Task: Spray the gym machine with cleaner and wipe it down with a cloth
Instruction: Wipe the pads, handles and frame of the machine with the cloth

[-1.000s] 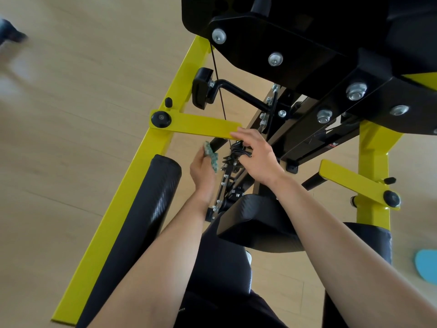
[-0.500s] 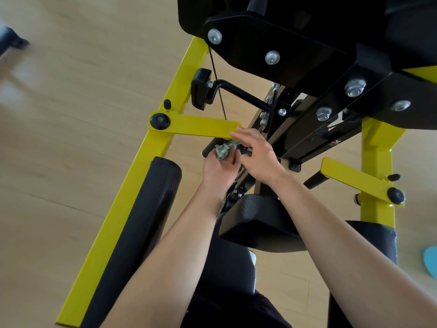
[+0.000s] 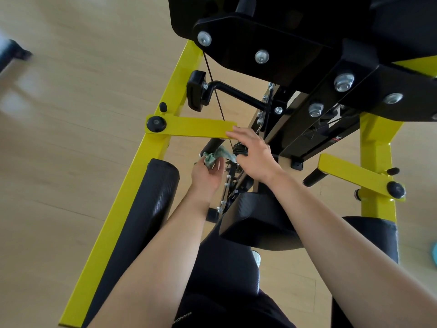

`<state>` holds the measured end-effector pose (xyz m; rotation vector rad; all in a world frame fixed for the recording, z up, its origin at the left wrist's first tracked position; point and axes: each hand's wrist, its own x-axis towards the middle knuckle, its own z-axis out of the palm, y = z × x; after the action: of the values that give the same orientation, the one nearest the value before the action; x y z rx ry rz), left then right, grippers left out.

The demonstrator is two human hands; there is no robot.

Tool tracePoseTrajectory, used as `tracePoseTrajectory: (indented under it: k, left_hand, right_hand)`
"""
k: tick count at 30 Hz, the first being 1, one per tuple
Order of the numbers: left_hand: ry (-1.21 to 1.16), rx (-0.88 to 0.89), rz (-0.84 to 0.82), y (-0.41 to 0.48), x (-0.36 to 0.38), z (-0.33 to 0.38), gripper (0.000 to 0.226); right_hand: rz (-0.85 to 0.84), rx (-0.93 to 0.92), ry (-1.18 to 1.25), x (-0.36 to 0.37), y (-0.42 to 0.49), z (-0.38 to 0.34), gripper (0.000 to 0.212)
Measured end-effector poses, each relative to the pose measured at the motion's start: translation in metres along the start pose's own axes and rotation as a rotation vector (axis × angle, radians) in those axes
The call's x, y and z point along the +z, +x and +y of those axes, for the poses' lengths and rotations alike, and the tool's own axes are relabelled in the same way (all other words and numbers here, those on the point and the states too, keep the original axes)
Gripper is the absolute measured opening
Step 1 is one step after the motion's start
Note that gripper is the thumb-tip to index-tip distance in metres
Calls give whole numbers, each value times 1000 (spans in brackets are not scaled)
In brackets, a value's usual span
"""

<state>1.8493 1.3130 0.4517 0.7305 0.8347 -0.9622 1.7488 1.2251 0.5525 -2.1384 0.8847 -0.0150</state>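
Both hands are meeting mid-frame: the left hand [image 3: 207, 175] is pinching the crumpled green cloth [image 3: 221, 153] beside the gym machine's [image 3: 133, 185] black linkage [image 3: 231, 177]; the right hand [image 3: 255, 157] is resting there, fingers fairly straight. Being soft and light, the cloth is probably best bunched.

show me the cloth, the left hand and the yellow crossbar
cloth [image 3: 221, 153]: head view, on its crumpled green middle
left hand [image 3: 206, 176]: head view, middle of the hand, just below the cloth
yellow crossbar [image 3: 196, 129]: head view, flat face, mid-length
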Motion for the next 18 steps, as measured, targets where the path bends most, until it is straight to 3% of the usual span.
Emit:
tracePoseTrajectory:
  k: [9,15,18]
  left_hand:
    - [46,147,-132,-28,1,0,18]
    - [504,460,-134,-8,5,-4,23]
    - [807,617,-113,-4,9,-10,39]
  right_hand:
    - [3,-9,47,-1,0,0,71]
    - [6,-7,63,0,0,2,72]
    - [1,-7,68,1,0,3,73]
